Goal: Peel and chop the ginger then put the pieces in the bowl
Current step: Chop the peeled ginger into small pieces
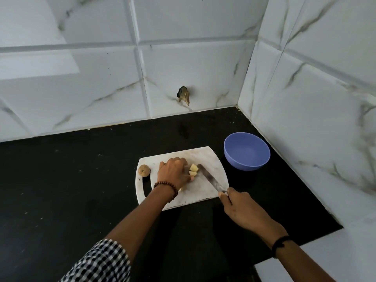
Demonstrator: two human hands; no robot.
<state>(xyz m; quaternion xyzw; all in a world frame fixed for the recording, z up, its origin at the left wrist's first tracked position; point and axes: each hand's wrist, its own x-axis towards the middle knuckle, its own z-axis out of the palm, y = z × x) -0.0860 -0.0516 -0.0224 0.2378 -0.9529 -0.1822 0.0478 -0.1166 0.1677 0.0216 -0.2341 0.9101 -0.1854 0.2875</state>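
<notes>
On blk counter [71, 180], tiled corner [244, 78]: board [211, 159], bowl [246, 151].

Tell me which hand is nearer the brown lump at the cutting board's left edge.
Left. The left hand is over the board just right of the lump; the right hand, gripping the knife, is off the board's near right corner.

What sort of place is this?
Probably a home kitchen corner: black countertop against marble-look wall tiles, a white cutting board with ginger pieces and a knife, and a blue bowl beside it.
</notes>
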